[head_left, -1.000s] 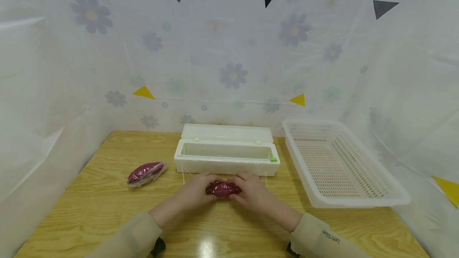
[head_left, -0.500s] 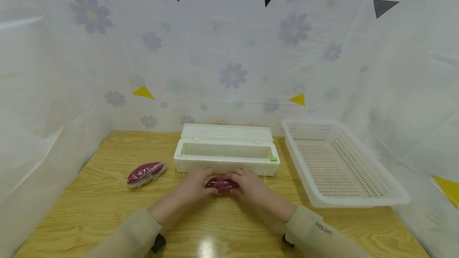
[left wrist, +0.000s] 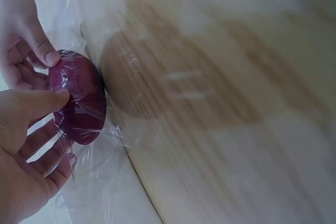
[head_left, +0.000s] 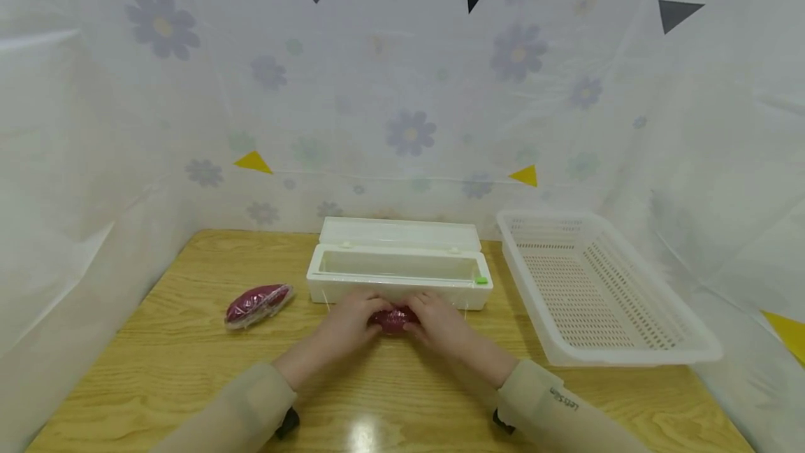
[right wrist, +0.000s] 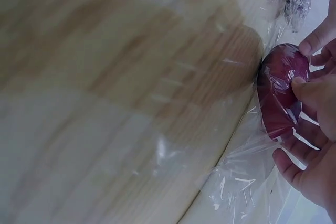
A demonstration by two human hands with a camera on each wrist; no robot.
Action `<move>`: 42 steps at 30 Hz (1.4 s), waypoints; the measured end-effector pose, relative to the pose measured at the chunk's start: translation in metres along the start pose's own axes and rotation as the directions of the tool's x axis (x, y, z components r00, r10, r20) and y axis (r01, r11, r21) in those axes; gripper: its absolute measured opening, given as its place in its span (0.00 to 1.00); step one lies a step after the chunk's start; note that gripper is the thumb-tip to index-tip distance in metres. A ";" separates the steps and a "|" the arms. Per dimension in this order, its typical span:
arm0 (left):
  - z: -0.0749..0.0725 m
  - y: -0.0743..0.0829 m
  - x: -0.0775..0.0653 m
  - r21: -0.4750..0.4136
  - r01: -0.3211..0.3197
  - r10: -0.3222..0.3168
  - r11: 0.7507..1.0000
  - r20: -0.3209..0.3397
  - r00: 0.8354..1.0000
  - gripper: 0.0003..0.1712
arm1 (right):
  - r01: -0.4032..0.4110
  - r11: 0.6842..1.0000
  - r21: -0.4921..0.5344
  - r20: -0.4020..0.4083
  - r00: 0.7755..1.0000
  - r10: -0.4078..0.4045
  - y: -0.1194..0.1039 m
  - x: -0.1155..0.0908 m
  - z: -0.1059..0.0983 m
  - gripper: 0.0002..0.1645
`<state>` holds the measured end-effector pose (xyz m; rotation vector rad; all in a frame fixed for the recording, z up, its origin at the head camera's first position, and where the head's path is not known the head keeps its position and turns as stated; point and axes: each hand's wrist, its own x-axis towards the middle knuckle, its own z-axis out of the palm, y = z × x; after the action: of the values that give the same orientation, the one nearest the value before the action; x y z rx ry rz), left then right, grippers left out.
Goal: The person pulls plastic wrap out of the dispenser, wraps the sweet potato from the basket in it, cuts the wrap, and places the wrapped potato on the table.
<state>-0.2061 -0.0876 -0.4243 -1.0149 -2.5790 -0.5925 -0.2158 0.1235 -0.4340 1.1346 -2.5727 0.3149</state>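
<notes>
A purple-red sweet potato [head_left: 393,321] lies crosswise just in front of the white cling film box [head_left: 397,293], under both hands. Clear cling film [right wrist: 236,182] covers it and stretches out beside it. My left hand [head_left: 348,318] grips its left end, thumb on the near side and fingers on the far side. At the other end my right hand [head_left: 441,324] holds it the same way. In the left wrist view the sweet potato [left wrist: 84,100] looks glossy under the film, with both thumbs pressing on it. The fingers behind it are partly hidden.
Another sweet potato [head_left: 258,305], wrapped in film, lies on the left of the wooden table [head_left: 189,369]. The box's lid [head_left: 399,233] is raised at the back, and a green slider [head_left: 481,280] sits at its right corner. A white perforated basket [head_left: 629,354] stands on the right.
Both hands and the sweet potato have shifted a little away from me, closer to the box. The fingers spread out half a second ago and have drawn in round it again.
</notes>
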 end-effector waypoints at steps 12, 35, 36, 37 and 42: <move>0.005 -0.006 0.007 0.010 -0.012 0.012 1.000 -0.019 1.000 0.15 | -0.029 0.999 -0.037 -0.086 0.996 0.026 -0.001 0.002 0.002 0.23; 0.005 -0.007 0.011 -0.016 0.067 -0.067 0.998 -0.004 0.998 0.14 | -0.075 0.997 0.021 -0.159 0.984 0.078 0.008 -0.009 -0.007 0.19; 0.006 -0.007 0.011 -0.015 0.070 -0.070 0.997 -0.002 0.998 0.14 | -0.072 0.997 0.036 -0.175 0.982 0.077 0.008 -0.011 -0.009 0.19; 0.006 -0.007 0.011 -0.015 0.073 -0.073 0.997 0.000 0.997 0.14 | -0.072 0.996 0.047 -0.191 0.978 0.080 0.009 -0.014 -0.010 0.19; 0.007 -0.008 0.011 -0.027 0.090 -0.090 0.996 0.014 0.996 0.15 | -0.077 0.993 0.090 -0.278 0.955 0.099 0.017 -0.027 -0.016 0.20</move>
<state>-0.2204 -0.0835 -0.4276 -0.9177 -2.6462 -0.6479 -0.2082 0.1581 -0.4303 0.9255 -2.3784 0.5601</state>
